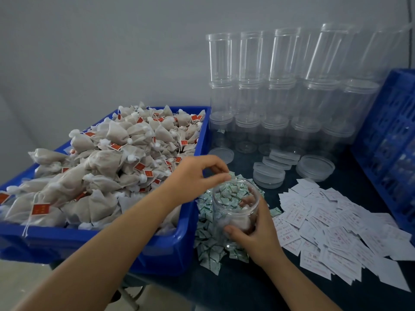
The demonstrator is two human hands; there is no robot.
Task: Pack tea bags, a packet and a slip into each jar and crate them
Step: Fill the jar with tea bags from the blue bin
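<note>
My right hand (258, 232) grips a clear open jar (233, 205) that stands tilted on a heap of small green-and-white packets (208, 241); a few tea bags lie in its bottom. My left hand (197, 173) hovers over the jar's mouth with fingertips pinched together; whether they hold a packet is too blurred to tell. A blue tub (107, 243) heaped with tea bags (107, 162) with red tags sits to the left. White paper slips (336, 232) with red print are spread on the dark table to the right.
Stacks of empty clear jars (276, 90) stand along the back wall. Loose clear lids (280, 167) lie in front of them. A blue slatted crate (388, 140) stands at the right edge. The wall behind is plain grey.
</note>
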